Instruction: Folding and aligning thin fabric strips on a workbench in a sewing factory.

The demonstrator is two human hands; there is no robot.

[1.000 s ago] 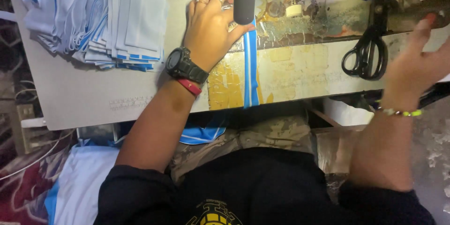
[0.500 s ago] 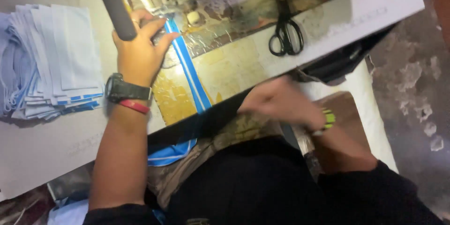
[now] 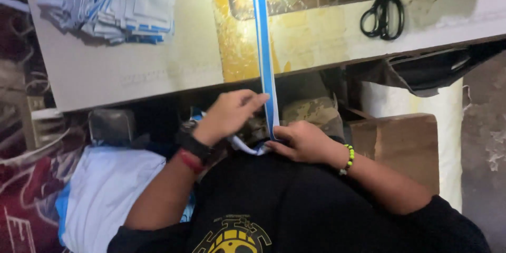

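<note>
Hands that were apart half a second ago have come together below the table edge: my left hand (image 3: 229, 115), then up on the table beside a dark rod, has dropped to my lap, and my right hand (image 3: 303, 142) has moved in from my thigh to meet it. Both are closed on the long blue-and-white fabric strip (image 3: 263, 47), the left pinching it with fingertips just under the table edge, the right gripping its lower end against my black shirt. The strip runs taut and nearly straight up from my lap, over the edge of the worn yellow-and-white worktable (image 3: 158, 74) and out of view at the top. Black-handled scissors (image 3: 383, 15) lie on the table to the right, well apart. A stack of folded pale blue and white cloth pieces (image 3: 113, 2) sits at the table's upper left.
</note>
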